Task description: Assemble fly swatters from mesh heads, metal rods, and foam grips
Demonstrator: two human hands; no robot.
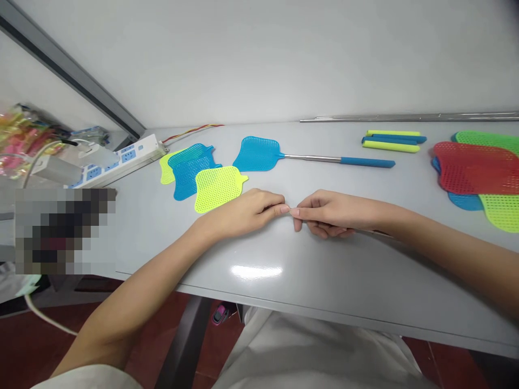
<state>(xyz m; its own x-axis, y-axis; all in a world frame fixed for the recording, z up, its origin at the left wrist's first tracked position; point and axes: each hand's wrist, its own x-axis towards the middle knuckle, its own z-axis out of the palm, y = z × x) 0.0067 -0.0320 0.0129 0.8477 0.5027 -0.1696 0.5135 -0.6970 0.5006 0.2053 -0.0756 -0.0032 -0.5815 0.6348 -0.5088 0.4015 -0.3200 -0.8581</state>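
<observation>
Two bare hands are rested on the counter (344,265), the left hand (241,213) and the right hand (332,213) being brought together with their fingertips (285,209) touching. Each grip is curled and closed loosely; whether anything tiny is pinched cannot be told. A lime-green fly swatter head (219,188) is laid just beside the left hand, on top of a blue head (190,168), which overlaps a yellow head (165,168). A whole blue swatter (256,154) is placed beyond the hands, while blue and yellow handle pieces (391,140) and a stacked red head (474,167) are set off to the right.
</observation>
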